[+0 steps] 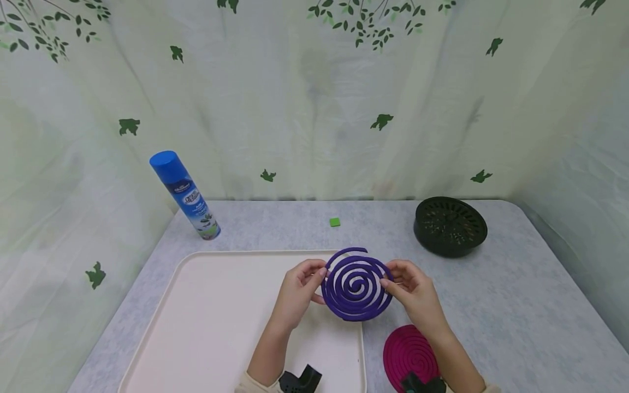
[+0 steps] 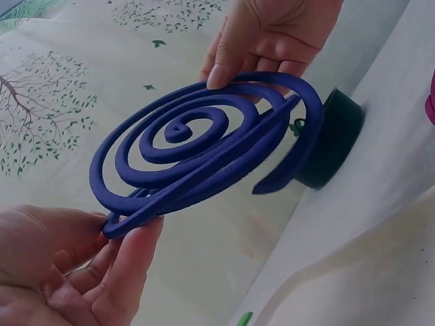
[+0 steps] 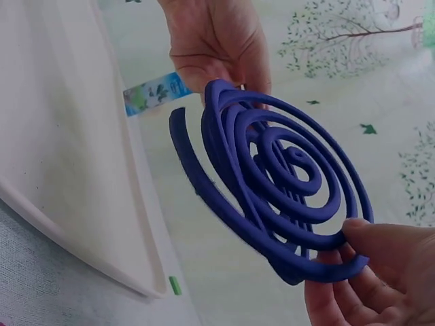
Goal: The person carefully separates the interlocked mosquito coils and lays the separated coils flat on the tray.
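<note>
A dark purple mosquito coil (image 1: 357, 284) is held up in front of me, over the tray's right edge in the head view. My left hand (image 1: 297, 292) pinches its left rim between thumb and fingers. On the opposite rim, the thumb and fingers of my right hand (image 1: 417, 300) grip the coil. From the left wrist, the coil (image 2: 178, 130) shows spiral strands crossing at an angle, with one end standing loose. Its turns are spread apart in the right wrist view too. Below my right forearm lies a magenta coil (image 1: 408, 352), partly covered by the arm.
A large white tray (image 1: 216, 316) takes up the table's left front. Behind it a blue spray can (image 1: 189, 199) stands at the back left. A black round perforated holder (image 1: 449, 226) sits at the back right. One small green piece (image 1: 334, 222) lies near the back edge.
</note>
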Tool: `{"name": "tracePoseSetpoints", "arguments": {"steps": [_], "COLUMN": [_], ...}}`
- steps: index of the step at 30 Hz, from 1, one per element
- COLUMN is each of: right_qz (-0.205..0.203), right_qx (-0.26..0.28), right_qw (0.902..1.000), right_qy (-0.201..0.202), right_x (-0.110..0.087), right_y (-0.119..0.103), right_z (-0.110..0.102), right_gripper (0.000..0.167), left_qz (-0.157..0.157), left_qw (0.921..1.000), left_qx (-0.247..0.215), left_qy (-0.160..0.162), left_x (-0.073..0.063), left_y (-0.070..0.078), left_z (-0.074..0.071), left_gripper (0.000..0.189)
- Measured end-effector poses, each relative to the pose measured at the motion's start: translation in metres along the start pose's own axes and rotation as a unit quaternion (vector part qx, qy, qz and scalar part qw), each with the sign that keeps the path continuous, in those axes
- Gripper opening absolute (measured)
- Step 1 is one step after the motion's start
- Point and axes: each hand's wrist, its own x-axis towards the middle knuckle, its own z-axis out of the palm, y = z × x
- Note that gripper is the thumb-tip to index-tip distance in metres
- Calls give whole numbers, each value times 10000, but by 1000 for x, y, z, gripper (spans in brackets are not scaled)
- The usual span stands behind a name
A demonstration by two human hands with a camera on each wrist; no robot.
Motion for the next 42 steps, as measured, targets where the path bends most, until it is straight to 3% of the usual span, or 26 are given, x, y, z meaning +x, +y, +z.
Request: {"name": "tracePoseSetpoints", "arguments": {"steps": [5, 15, 22, 30, 36, 42], "right_qz": [274, 811, 960, 1096, 1141, 1254], "right_qx": [268, 792, 765, 643, 640, 644], "right_qw": [9989, 9912, 9914, 9914, 9911, 9900], "right_qy": [-257, -681, -455, -302, -240, -53], "right_x": [-1, 1, 1, 0, -1, -2], "right_y": [-1, 6, 7, 7, 6, 5], "right_z": [-2, -2, 1, 3, 4, 6], "right_gripper": [24, 29, 29, 28, 29, 28], "left_qz": [-100, -94, -76, -237, -362, -221], "left_qw": [9997, 9987, 9985, 9987, 9970, 9977], "left_qx": [-122, -211, -293, -445, -683, -633], "left_qy": [160, 448, 450, 57, 63, 125], "left_x": [5, 5, 5, 3, 4, 5], "left_y": [-13, -16, -16, -14, -16, -18], "left_z": [-1, -1, -1, -6, -8, -8], "left_gripper": [21, 21, 20, 19, 20, 20]}}
